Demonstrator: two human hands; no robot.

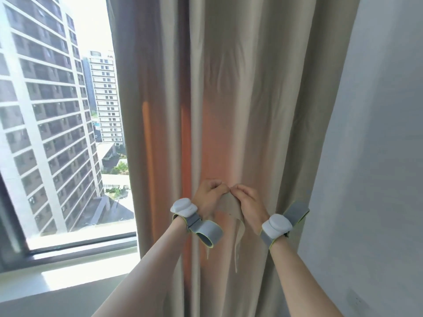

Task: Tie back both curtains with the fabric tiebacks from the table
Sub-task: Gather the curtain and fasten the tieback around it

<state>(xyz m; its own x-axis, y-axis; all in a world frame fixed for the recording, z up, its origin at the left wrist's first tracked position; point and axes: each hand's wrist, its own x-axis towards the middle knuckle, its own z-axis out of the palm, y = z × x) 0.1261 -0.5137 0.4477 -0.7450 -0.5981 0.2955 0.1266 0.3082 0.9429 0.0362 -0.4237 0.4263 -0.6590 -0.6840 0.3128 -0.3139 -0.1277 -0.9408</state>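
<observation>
A beige curtain (240, 88) hangs gathered in folds between the window and the wall. A beige fabric tieback (231, 205) lies across its front at waist height, with thin strings (237, 245) dangling below. My left hand (209, 196) and my right hand (248, 202) meet in front of the curtain. Both pinch the tieback's top edge with curled fingers, fingertips almost touching. Where the tieback runs round the curtain is hidden. Each wrist carries a grey band with a white puck.
A window (57, 110) on the left looks out on tall buildings. A white sill (68, 273) runs below it. A plain white wall (377, 156) stands close on the right of the curtain.
</observation>
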